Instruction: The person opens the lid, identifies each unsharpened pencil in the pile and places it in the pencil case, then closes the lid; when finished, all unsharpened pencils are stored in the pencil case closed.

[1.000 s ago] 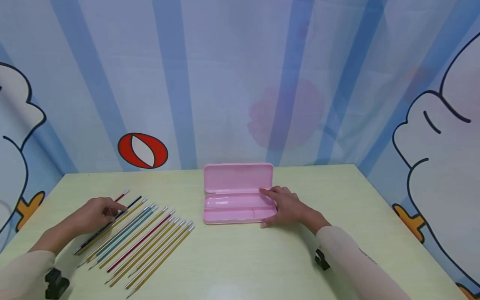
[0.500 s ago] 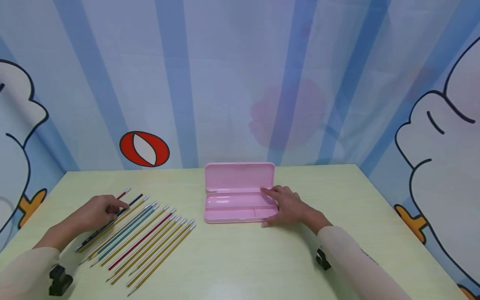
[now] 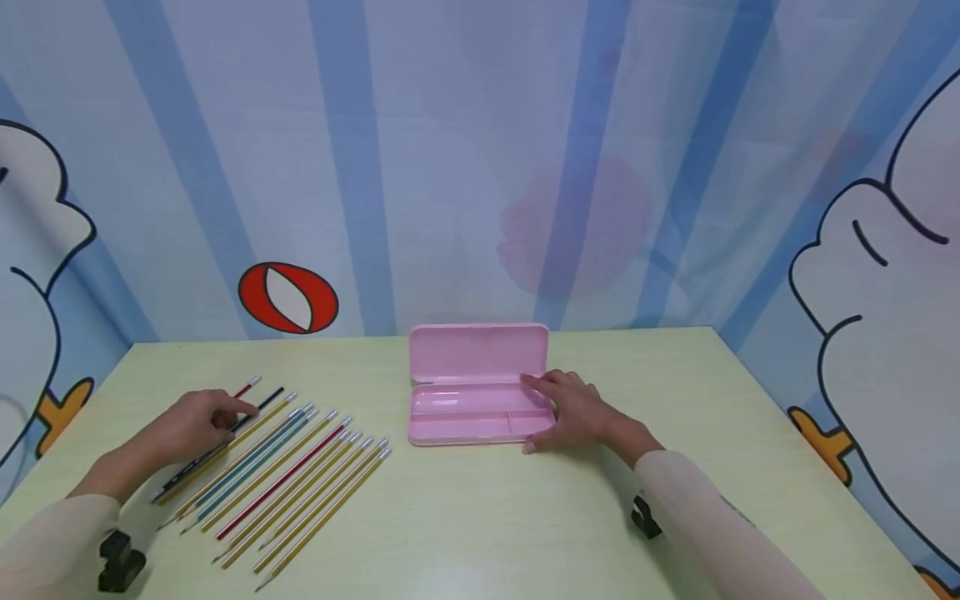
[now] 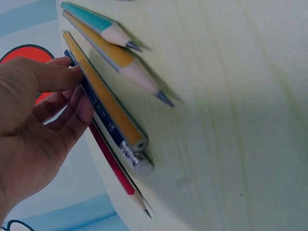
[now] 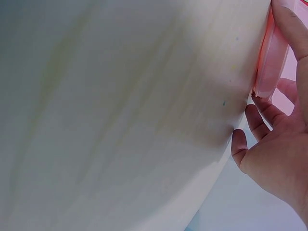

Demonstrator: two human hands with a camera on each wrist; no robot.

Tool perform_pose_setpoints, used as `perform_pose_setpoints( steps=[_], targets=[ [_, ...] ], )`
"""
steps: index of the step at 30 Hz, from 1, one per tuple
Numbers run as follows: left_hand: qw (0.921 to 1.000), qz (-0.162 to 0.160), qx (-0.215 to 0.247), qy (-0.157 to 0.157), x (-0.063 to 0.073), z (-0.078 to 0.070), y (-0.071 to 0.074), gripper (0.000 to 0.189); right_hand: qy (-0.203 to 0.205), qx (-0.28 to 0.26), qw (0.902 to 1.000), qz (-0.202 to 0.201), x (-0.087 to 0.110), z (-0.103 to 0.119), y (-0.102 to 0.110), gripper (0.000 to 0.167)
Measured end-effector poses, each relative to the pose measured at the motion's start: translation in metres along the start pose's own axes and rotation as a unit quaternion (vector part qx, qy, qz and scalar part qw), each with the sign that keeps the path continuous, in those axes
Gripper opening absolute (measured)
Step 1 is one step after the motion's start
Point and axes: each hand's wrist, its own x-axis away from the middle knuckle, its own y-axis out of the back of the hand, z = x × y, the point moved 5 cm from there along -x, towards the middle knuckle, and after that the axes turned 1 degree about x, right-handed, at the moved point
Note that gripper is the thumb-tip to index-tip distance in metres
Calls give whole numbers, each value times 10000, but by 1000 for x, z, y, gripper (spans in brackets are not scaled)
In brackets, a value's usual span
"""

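At the left of the table my left hand (image 3: pixel 191 425) pinches a dark blue pencil (image 4: pixel 111 131) between thumb and fingers. The pencil lies along a yellow pencil (image 4: pixel 106 91), its eraser end near the table. On the other side of it is a red pencil (image 4: pixel 114 163), partly behind the hand in the head view. A pink pencil case (image 3: pixel 457 431) stands with its lid (image 3: pixel 476 354) raised at the middle of the table. My right hand (image 3: pixel 581 412) holds the case by its right end, thumb at the front corner and fingers at the back.
Several yellow, teal and red pencils lie slanted in a row, including a red pencil (image 3: pixel 281 483) right of my left hand. The pale wooden table (image 3: pixel 480 533) ends at a blue striped curtain (image 3: pixel 450 167) behind the case.
The view has shifted slightly. My left hand stays at the dark blue pencil, and my right hand keeps its place on the pencil case.
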Motion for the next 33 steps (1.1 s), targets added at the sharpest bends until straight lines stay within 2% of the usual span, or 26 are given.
perform_pose_setpoints(
  steps=[26, 33],
  targets=[
    [9998, 201, 65, 16, 2, 4, 2, 41, -7, 15, 10000, -6, -2, -2, 0, 106],
    [9996, 256, 48, 138, 3, 4, 1, 42, 3, -1, 10000, 10, -2, -3, -2, 106]
  ],
)
